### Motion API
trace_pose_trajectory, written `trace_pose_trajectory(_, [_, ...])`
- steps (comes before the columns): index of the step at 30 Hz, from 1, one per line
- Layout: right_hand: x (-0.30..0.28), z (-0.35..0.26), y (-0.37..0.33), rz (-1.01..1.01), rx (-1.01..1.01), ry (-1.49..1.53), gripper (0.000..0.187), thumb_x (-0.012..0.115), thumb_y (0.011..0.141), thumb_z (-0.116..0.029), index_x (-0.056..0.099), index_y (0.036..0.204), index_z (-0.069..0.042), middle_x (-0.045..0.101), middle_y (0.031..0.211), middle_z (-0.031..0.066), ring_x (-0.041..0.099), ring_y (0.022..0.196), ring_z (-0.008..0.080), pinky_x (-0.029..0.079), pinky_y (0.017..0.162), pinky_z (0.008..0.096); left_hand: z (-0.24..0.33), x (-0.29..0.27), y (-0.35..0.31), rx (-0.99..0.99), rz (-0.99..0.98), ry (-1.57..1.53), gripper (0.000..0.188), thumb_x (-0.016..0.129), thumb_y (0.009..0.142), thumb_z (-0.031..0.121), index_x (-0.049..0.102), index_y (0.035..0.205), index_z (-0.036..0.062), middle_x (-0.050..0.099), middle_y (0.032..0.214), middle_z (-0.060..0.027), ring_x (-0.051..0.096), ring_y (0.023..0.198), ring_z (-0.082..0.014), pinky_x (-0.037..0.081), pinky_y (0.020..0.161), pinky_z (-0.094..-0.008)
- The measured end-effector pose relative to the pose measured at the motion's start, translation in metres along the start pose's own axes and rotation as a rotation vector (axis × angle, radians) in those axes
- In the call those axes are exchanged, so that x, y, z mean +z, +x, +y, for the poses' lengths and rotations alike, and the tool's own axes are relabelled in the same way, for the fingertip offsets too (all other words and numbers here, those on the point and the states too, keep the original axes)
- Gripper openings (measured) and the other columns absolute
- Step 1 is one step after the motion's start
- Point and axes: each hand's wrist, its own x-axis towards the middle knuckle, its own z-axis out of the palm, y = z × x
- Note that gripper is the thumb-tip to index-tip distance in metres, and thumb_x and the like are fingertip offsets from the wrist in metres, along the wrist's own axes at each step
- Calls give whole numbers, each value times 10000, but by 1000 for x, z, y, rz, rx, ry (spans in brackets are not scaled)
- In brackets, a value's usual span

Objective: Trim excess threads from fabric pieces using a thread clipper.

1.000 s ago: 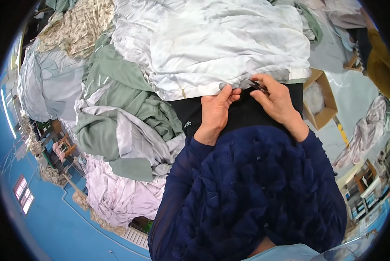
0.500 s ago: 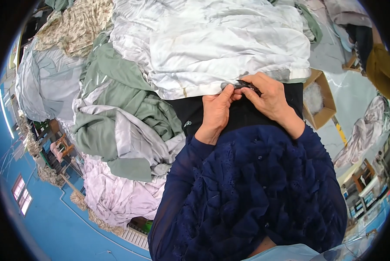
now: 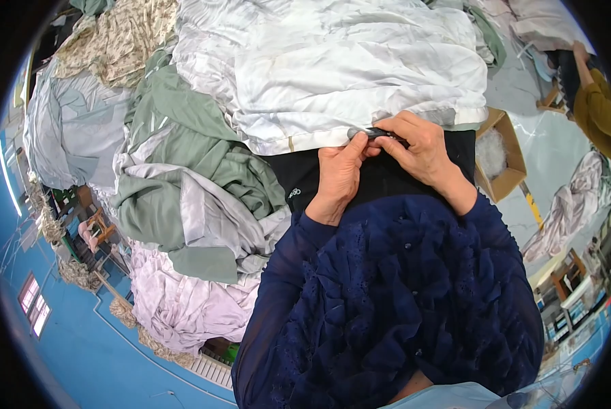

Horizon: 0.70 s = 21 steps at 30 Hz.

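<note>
Dark small tool (image 3: 377, 132) lies level, left-right; left hand (image 3: 338, 176), right hand (image 3: 421, 151) fingers pinch it.

The black worktop (image 3: 380, 178) shows bare only in a narrow strip, and both hands sit on it: the left hand (image 3: 338, 176) and right hand (image 3: 418, 146) meet at the hem of the white sheet (image 3: 346, 75). Beyond the strip that sheet walls off the way. Left of it, heaped green cloth (image 3: 189, 150) and lilac cloth (image 3: 182, 307) block passage. Right of it stands an open cardboard box (image 3: 501, 158), with bare floor past it.
</note>
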Motion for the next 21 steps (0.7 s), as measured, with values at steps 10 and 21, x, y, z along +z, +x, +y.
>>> trace_pose_trajectory(10, [0,3,2,-18,54,-5,159,726,768,-167,697,904,-89,618,748,55,626,668,236,478,571,317,1,0,1,-15,-9,11,102,599,929,55,638,979,-25,673,898,-108,655,764,-178,547,674,-280])
trace_pose_trajectory(21, [2,13,-2,72,152,265,247,728,763,-43,658,999,-23,596,784,63,571,689,150,447,621,257,4,5,1,-27,43,38,117,612,928,84,641,971,-20,676,874,-107,653,742,-170,537,649,-272])
